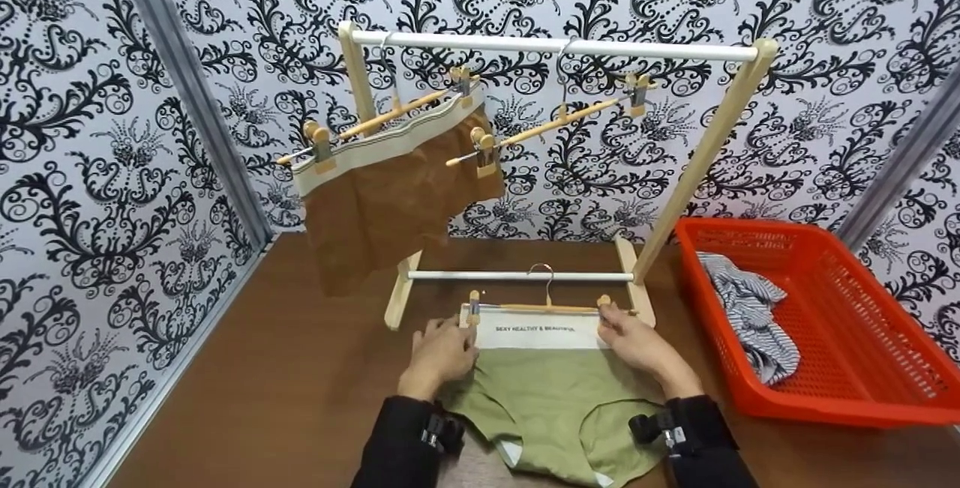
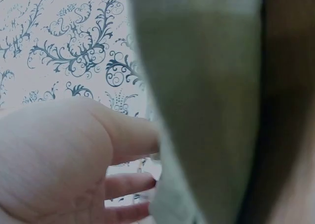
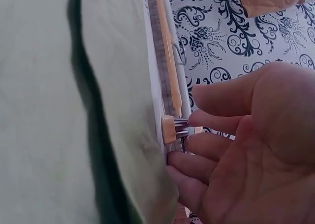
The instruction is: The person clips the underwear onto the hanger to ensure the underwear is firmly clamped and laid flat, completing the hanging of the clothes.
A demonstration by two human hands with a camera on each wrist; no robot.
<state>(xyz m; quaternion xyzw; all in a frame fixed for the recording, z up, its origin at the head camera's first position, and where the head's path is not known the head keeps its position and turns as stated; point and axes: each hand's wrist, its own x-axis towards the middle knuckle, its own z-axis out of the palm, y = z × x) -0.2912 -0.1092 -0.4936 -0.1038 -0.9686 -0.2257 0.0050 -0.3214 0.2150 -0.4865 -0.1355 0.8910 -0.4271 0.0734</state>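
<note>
Green briefs (image 1: 547,383) with a white, lettered waistband lie on the table. A wooden clip hanger (image 1: 525,306) runs along the waistband, one clip (image 1: 474,308) at its left end and another (image 3: 170,129) at its right. My left hand (image 1: 442,353) pinches the waistband's left edge just beneath the left clip; in the left wrist view the thumb (image 2: 133,138) meets the cloth and the fingertips reach behind it. My right hand (image 1: 637,342) is at the right clip, its fingers (image 3: 209,146) loosely bent beside the metal, the thumb apart from it.
Behind stands a wooden rack (image 1: 697,151) with a white top rail (image 1: 510,42). Brown shorts (image 1: 390,196) hang from one clip hanger there, next to a bare hanger (image 1: 562,122). On the right, a red basket (image 1: 862,405) holds a striped cloth (image 1: 750,315).
</note>
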